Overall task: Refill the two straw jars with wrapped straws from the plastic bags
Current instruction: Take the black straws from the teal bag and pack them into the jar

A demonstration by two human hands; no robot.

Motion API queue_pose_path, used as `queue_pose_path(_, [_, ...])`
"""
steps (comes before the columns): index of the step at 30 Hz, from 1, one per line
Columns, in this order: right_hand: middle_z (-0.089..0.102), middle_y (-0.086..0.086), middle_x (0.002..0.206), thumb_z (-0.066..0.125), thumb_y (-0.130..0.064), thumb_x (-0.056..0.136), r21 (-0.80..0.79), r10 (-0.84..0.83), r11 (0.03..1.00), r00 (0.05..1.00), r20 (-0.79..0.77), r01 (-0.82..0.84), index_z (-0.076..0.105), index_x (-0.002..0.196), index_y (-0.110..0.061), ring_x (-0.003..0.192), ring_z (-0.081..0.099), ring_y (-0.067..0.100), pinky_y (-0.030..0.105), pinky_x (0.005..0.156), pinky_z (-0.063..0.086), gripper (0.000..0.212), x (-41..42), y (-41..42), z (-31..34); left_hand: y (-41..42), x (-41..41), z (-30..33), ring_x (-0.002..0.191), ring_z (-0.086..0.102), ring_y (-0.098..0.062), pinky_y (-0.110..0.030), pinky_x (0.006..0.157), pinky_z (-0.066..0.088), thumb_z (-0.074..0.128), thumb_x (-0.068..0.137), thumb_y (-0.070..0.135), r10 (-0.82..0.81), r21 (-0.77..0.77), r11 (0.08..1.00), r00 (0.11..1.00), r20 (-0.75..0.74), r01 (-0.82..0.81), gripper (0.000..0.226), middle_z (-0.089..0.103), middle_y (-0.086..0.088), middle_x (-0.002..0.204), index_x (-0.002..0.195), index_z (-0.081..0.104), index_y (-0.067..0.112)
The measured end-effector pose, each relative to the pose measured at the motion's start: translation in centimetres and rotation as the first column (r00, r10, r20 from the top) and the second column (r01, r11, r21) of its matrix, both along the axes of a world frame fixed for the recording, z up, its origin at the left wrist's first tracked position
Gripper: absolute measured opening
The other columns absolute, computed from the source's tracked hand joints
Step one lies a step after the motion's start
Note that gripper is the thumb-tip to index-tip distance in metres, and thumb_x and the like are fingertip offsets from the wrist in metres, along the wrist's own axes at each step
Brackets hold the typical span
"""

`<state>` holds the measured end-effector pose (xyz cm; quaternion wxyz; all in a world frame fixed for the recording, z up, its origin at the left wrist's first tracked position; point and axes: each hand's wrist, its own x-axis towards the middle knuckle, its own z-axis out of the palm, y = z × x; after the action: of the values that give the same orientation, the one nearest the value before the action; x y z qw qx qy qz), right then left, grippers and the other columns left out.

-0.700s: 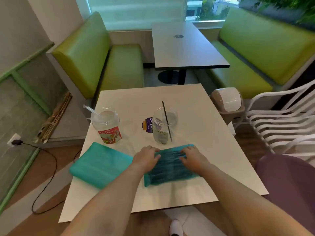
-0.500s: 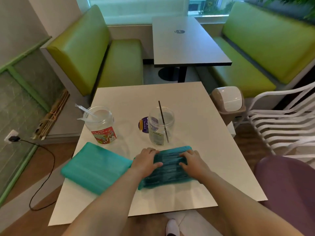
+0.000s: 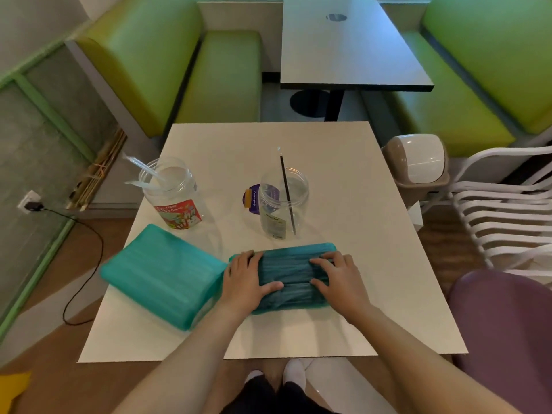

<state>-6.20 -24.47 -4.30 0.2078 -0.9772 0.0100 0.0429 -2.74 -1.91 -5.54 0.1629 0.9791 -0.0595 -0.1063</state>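
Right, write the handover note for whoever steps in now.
Left hand and right hand both grip the darker teal bag, which lies on the white table in front of the clear jar. That jar holds one black straw; the red-label jar holds a few clear ones. Second teal bag lies untouched to the left. Nothing refilled yet: open the bags, fill both jars.

Head view: worn camera, facing forward and down, near the white surface (image 3: 343,180).
Edges: probably wide-angle bent.
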Motion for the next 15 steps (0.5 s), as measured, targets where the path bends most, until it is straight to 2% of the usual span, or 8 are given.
queue_pose_path(3, [0.045,-0.006,0.137,0.064,-0.041,0.088,0.0,-0.024,1.0,0.999,0.029,0.024,0.055,0.133,-0.033,0.12,0.038,0.018,0.031,0.101,0.037,0.046,-0.1,-0.3,-0.4,-0.1,-0.3,0.1,0.14,0.022,-0.022,-0.039,0.114,0.028,0.057,0.073,0.077,0.068,-0.019,0.997,0.997,-0.028,-0.069,0.093,0.028,-0.002,0.153,0.148,0.03,0.027])
queue_pose_path(6, [0.041,-0.004,0.138,0.067,-0.039,0.087,0.09,-0.112,0.99,0.994,0.005,0.112,0.057,0.131,-0.035,0.12,0.037,0.019,0.033,0.1,0.042,0.045,-0.7,-0.3,-0.8,0.1,-0.4,0.5,0.143,0.015,-0.026,-0.041,0.116,0.025,0.063,0.071,0.074,0.139,-0.065,0.987,0.984,-0.108,-0.147,0.097,0.02,-0.007,0.156,0.149,0.029,0.026])
queue_pose_path(8, [0.038,-0.006,0.139,0.068,-0.037,0.087,0.158,-0.167,0.973,0.986,-0.029,0.17,0.055,0.131,-0.036,0.121,0.035,0.017,0.032,0.096,0.046,0.046,-1.0,-0.4,-1.0,0.0,-0.6,0.6,0.145,0.011,-0.026,-0.042,0.116,0.025,0.068,0.07,0.07,0.215,-0.115,0.965,0.963,-0.164,-0.235,0.1,0.014,-0.005,0.158,0.149,0.027,0.026])
queue_pose_path(11, [0.035,-0.008,0.139,0.068,-0.036,0.087,0.173,-0.191,0.965,0.98,-0.048,0.196,0.054,0.132,-0.037,0.121,0.035,0.015,0.031,0.089,0.049,0.047,-0.9,-0.3,-1.1,-0.4,-0.9,0.6,0.144,0.01,-0.026,-0.041,0.116,0.024,0.071,0.071,0.064,0.288,-0.164,0.934,0.94,-0.182,-0.318,0.103,0.011,-0.005,0.158,0.151,0.023,0.022])
queue_pose_path(15, [0.034,-0.004,0.143,0.067,-0.033,0.089,0.177,-0.246,0.95,0.966,-0.082,0.257,0.053,0.132,-0.038,0.123,0.035,0.018,0.031,0.091,0.047,0.046,-0.7,-0.6,-0.9,-0.9,-0.7,1.1,0.146,0.011,-0.027,-0.043,0.116,0.023,0.069,0.079,0.057,0.382,-0.243,0.865,0.889,-0.251,-0.44,0.101,0.012,-0.007,0.159,0.154,0.015,0.017])
